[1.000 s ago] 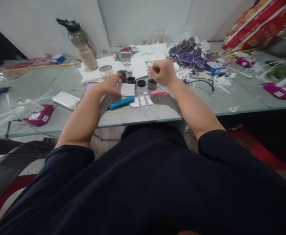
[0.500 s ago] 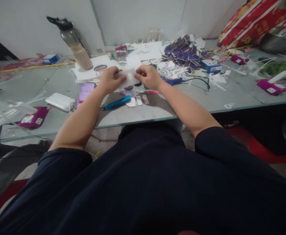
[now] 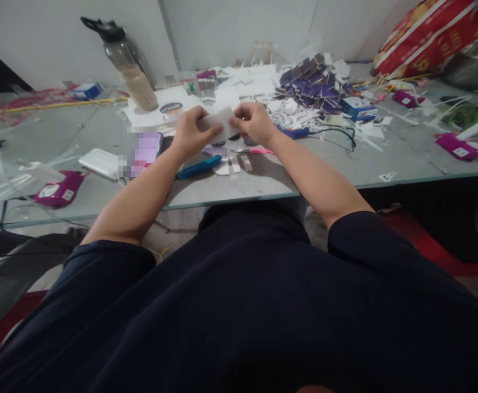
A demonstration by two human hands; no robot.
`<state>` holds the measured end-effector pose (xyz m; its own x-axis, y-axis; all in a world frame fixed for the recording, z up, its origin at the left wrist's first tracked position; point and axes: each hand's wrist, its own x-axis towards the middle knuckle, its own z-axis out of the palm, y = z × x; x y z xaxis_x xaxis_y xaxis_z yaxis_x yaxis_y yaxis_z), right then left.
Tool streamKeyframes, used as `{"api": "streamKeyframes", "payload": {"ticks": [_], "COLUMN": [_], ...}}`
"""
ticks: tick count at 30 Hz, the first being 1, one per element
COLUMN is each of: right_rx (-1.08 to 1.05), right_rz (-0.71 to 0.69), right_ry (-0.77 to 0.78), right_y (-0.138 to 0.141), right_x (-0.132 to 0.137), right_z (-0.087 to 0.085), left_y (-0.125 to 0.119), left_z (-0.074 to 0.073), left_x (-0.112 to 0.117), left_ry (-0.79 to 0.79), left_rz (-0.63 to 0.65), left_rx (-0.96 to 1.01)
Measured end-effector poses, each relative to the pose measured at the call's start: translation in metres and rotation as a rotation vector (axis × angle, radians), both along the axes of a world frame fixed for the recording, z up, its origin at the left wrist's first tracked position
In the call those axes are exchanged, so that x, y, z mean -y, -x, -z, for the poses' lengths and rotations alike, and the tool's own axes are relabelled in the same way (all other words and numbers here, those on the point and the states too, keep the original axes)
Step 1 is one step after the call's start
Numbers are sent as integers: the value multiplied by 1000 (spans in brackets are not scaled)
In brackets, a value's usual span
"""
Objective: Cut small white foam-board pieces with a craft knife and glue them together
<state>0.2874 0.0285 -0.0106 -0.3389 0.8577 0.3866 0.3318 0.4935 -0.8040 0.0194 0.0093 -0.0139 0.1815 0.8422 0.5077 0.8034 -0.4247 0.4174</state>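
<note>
**Both hands pinch a white piece from opposite sides**

The left hand (image 3: 195, 131) holds the left side of the white piece (image 3: 224, 117) between thumb and fingers; the right hand (image 3: 256, 124) pinches its right edge with the fingertips. The piece seems to be held up over the table (image 3: 263, 183), in front of the person. A line runs across it; whether that is a fold or a join, I cannot tell.

Handling it well probably calls for light, even pressure from both thumbs, so that it neither bends nor slips. Level wrists should help keep the edges square. Below lie white strips (image 3: 234, 165), a blue tool (image 3: 200, 167) and a pink-handled tool (image 3: 261, 151); keeping the hands above these would avoid knocking or snagging them.
</note>
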Motion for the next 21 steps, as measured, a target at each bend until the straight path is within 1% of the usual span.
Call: {"api": "streamKeyframes", "payload": {"ticks": [2,6,9,11,14,16,17,21], "right_rx": [-12,-49,-55,-50,-29,3,25,129], "right_rz": [9,-43,-77,-94,-102,-85,-66,53], "right_ry": [0,22,51,81,100,61,17,-250], "right_y": [1,0,-1,-1,1,2,2,5], "right_x": [3,6,10,14,19,20,19,17], "right_z": [-1,-1,-4,-7,-11,-11,-10,-1], "left_y": [-2,-7,-8,-7,-4,-4,-5,-14], "left_z": [1,0,0,3,9,12,13,8], "left_x": [1,9,12,10,5,3,4,17], "left_ry": [-21,-15,-47,-79,-85,-88,-92,-54], "left_rz": [-30,-57,-7,36,90,101,89,-35], "left_rx": [-37,-104,-107,-89,-53,-23,-12,-33]}}
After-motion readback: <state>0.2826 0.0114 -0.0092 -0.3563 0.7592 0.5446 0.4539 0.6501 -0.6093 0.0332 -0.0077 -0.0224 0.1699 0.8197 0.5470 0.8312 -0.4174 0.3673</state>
